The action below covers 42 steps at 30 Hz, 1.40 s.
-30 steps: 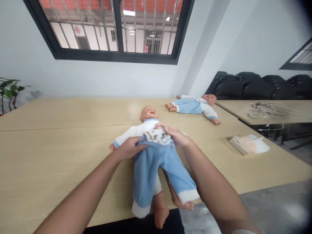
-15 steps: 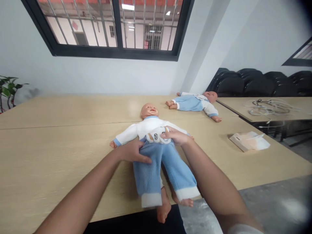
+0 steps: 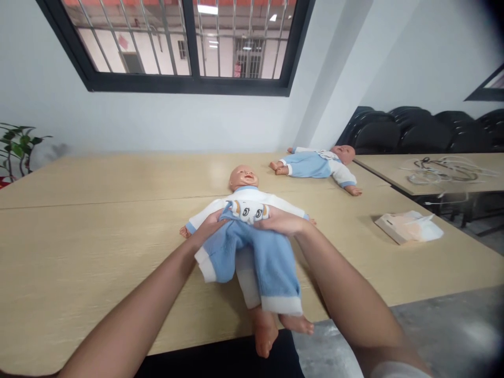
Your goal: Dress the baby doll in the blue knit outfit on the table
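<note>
A baby doll [image 3: 243, 179] in a white top lies on its back on the wooden table [image 3: 98, 231], feet hanging over the near edge. Light blue trousers [image 3: 255, 254] with white cuffs cover its legs; one trouser leg is bunched up to the left. My left hand [image 3: 207, 226] grips the trousers' waistband on the doll's left-hand side. My right hand [image 3: 281, 223] is closed on the waistband at the other side, by the doll's belly.
A second dressed doll [image 3: 315, 165] lies farther back on the right. A flat tan pad with white wrapping [image 3: 407, 227] rests at the table's right. Cables [image 3: 444, 173] lie on a neighbouring table, black chairs [image 3: 401, 134] behind. A plant [image 3: 16, 149] stands far left.
Both hands have pulled the waistband higher up the doll's body. The left trouser leg has ridden up and bunched sideways, and the doll's feet show more beyond the cuffs.
</note>
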Motion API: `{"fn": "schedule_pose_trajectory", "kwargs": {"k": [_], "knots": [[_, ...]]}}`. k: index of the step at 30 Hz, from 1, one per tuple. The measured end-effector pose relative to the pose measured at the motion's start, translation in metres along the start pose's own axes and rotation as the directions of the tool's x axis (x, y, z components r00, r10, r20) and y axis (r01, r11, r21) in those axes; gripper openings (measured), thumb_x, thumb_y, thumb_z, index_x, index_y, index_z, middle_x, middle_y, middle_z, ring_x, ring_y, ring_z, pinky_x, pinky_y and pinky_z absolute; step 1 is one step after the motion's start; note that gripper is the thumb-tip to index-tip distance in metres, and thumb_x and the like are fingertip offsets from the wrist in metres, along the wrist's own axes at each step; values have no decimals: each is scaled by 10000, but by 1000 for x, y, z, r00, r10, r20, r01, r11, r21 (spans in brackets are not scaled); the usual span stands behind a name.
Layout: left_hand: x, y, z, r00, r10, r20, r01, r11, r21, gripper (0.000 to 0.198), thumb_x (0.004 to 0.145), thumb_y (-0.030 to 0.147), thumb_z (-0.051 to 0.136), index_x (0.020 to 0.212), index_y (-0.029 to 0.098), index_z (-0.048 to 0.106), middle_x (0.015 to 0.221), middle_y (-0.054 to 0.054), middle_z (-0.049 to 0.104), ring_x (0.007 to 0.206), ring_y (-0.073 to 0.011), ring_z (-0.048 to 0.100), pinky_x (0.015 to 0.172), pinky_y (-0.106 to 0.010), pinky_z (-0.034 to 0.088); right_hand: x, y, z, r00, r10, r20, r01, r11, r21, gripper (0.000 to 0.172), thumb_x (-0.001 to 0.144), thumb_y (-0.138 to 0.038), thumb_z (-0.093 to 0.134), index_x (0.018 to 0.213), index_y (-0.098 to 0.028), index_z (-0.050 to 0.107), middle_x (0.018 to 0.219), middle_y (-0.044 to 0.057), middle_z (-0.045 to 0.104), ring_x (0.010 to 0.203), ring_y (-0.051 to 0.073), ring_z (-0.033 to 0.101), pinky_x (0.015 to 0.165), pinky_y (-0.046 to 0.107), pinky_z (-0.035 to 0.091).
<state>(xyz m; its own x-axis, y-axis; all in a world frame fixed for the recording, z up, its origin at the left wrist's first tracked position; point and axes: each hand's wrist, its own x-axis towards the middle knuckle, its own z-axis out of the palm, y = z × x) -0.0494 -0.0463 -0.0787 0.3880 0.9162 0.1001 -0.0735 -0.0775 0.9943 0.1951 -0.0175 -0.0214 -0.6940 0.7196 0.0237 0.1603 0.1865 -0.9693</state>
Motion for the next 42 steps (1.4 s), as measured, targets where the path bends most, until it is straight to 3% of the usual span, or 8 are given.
{"fn": "schedule_pose_trajectory", "kwargs": {"k": [7,11,14,19,28,33,37,42], "knots": [[-14,21,-8,959,-123,256,42,954,298,643,752,526,844,1286,198,700,1319,-108,719,1190,-357,665,958,-440,556,4,12,-21,973,-25,-230,39,998,54,396,678,-207,648,1065,-181,728,1045,24,763,970,218,675,924,352,521],[-11,16,-2,963,-175,205,115,955,275,555,841,567,765,1233,179,699,1164,-109,763,1025,-312,717,872,-423,574,8,7,-3,925,-50,-378,76,996,56,314,753,-271,682,1054,-186,712,1059,27,760,1017,230,680,992,376,511],[-5,7,1,997,-46,59,47,999,-14,566,881,547,736,1296,170,656,1218,-120,746,1057,-285,715,916,-402,568,8,0,13,951,-87,-298,95,995,10,453,865,-370,719,1282,-208,651,1304,71,715,1225,263,639,1124,441,461],[5,0,-1,985,77,-156,-93,991,-99,652,793,500,836,1305,149,639,1261,-129,724,1127,-297,689,960,-387,547,4,-5,15,996,-79,-48,76,995,-61,591,869,-420,762,1404,-226,600,1447,81,647,1312,274,607,1202,493,410],[-9,12,-1,996,9,84,12,968,-249,782,825,641,766,1441,194,584,1382,-173,674,1109,-322,711,903,-392,566,2,3,-9,983,-6,-184,-19,991,-132,457,766,-289,732,1212,-192,699,1281,65,727,1208,302,635,1139,510,432],[-13,24,-7,958,-23,284,29,999,-15,956,654,586,923,1461,207,581,1426,-150,653,1267,-372,635,1003,-428,541,1,5,-5,976,-66,-208,73,997,25,444,693,-262,721,1130,-181,720,1161,43,750,1127,280,649,1083,452,457],[-12,26,-11,962,-122,245,70,975,212,624,810,494,841,1336,199,680,1346,-121,711,1243,-335,651,1035,-442,518,0,3,0,995,-54,-89,66,989,130,458,708,-240,698,1161,-183,729,1208,49,755,1185,282,644,1133,448,422],[-7,18,-11,996,-31,79,28,999,33,535,840,519,805,1217,148,721,1291,-137,729,1165,-290,682,1032,-408,508,-1,4,4,997,-20,69,3,973,230,536,782,-340,774,1287,-186,682,1352,85,704,1286,281,613,1179,451,404]]}}
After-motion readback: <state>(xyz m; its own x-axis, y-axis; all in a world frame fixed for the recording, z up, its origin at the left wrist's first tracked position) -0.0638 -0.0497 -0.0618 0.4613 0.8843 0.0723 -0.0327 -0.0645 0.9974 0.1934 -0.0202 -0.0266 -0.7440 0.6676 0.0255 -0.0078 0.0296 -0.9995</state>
